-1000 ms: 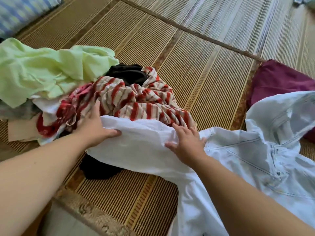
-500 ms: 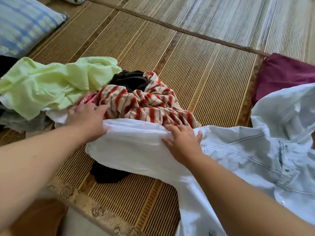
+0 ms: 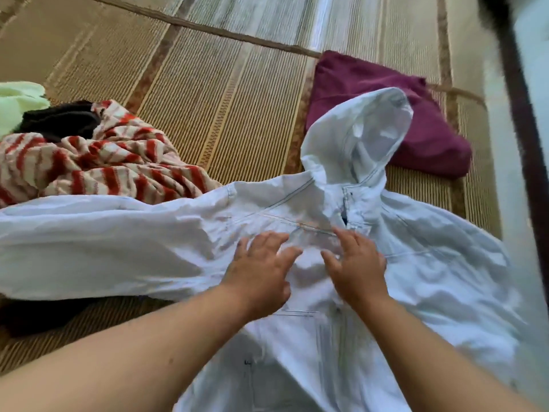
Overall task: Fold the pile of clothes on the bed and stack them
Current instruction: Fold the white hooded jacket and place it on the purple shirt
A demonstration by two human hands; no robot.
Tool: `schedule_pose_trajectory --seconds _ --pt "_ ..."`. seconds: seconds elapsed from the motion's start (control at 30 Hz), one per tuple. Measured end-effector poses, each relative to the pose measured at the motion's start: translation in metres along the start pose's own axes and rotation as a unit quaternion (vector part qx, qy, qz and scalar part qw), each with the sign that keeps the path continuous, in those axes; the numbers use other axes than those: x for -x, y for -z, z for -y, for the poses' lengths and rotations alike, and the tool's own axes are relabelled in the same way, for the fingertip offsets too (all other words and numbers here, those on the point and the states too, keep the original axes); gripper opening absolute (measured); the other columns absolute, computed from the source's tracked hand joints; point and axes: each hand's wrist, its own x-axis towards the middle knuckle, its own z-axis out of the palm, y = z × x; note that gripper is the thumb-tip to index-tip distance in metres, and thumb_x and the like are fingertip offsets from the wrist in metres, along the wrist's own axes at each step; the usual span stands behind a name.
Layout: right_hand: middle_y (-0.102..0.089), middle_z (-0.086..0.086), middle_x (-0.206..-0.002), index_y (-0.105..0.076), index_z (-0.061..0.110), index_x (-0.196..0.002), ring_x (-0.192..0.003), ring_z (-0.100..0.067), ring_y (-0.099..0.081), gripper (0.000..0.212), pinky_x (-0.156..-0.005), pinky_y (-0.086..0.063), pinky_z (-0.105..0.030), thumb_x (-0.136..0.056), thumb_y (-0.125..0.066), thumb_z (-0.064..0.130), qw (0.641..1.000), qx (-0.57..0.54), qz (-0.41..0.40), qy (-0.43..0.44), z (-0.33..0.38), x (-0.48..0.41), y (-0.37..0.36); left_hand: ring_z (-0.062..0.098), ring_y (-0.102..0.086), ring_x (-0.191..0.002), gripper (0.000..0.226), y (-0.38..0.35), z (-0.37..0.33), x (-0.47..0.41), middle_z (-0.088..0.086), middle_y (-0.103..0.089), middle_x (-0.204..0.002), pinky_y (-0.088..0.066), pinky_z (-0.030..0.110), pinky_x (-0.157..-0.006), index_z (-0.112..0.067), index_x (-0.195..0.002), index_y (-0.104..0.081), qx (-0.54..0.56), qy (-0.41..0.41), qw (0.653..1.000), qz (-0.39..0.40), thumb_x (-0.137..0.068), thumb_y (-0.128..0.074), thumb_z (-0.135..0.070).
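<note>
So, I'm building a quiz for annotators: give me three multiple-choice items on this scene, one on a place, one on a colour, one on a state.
1. Where is the maroon cloth? A. just beyond the hood B. on a pillow C. in a basket
2. The striped cloth has stripes of: A. blue B. red C. green
3. The left hand and right hand are: A. gripping a sleeve B. flat on the jacket C. raised clear of it
Answers: 1 A, it shows behind the hood; 2 B, red on cream; 3 B, fingers spread on the chest.
</note>
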Motion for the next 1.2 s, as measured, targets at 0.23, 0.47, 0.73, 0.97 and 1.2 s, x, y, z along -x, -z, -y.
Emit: schedule_pose_trajectory --seconds 0.23,0.47,0.73,0.97,1.2 --pt "-0.046 -0.01 -0.146 -0.044 0.009 -0.141 -0.14 -0.023 -0.034 0.051 -0.11 -0.024 -0.03 -0.094 -0.058 0.022 0.998 -0.053 -0.019 0.019 -0.082 -0.031 0.016 0.017 0.009 -0.148 0.067 -0.019 -0.049 -0.08 -0.005 0.0 -0.162 -0.003 0.053 -0.115 -0.026 -0.152 -0.013 -0.055 -0.016 0.998 -0.007 -0.092 -0.043 -0.029" --pt "-0.054 -0.005 -0.121 -0.051 0.015 -0.123 -0.115 -0.029 -0.053 0.047 -0.093 -0.044 -0.04 -0.081 -0.065 0.029 0.999 0.015 0.029 -0.001 -0.044 -0.104 0.006 0.021 0.006 -0.149 0.062 0.008 -0.049 -0.181 -0.002 0.002 -0.162 -0.006 0.05 -0.118 -0.018 -0.154 -0.001 -0.073 0.071 0.992 -0.074 -0.1 -0.031 -0.031" --pt "-0.063 -0.007 -0.088 -0.057 0.019 -0.079 -0.08 -0.025 -0.051 0.009 -0.066 -0.033 -0.029 -0.085 -0.057 0.026 0.938 -0.255 -0.107 -0.208 -0.112 -0.102 0.038 0.031 -0.043 -0.12 0.04 0.024 -0.029 -0.181 0.006 -0.047 -0.137 -0.036 0.052 -0.096 -0.025 -0.133 -0.047 -0.175 0.066 0.978 -0.094 -0.094 -0.048 -0.036" --pt "-0.062 -0.001 -0.081 -0.065 0.018 -0.081 -0.078 -0.022 -0.056 0.005 -0.066 -0.04 -0.029 -0.084 -0.06 0.019 0.938 -0.292 -0.108 -0.151 -0.105 -0.09 0.031 0.028 -0.054 -0.103 0.048 -0.005 -0.089 -0.185 0.006 -0.051 -0.114 -0.047 0.036 -0.079 -0.023 -0.119 -0.057 -0.056 -0.056 0.995 -0.055 -0.08 -0.068 -0.048" --pt "-0.061 0.013 -0.065 -0.06 0.028 -0.069 -0.063 0.005 -0.056 0.018 -0.052 -0.039 -0.008 -0.082 -0.063 0.016 0.916 -0.356 -0.138 -0.121 -0.095 -0.093 0.04 0.034 -0.057 -0.102 0.021 -0.003 -0.08 -0.218 0.007 -0.059 -0.111 -0.04 0.034 -0.073 -0.024 -0.111 -0.055 0.031 0.112 0.992 -0.045 -0.091 -0.052 -0.031"
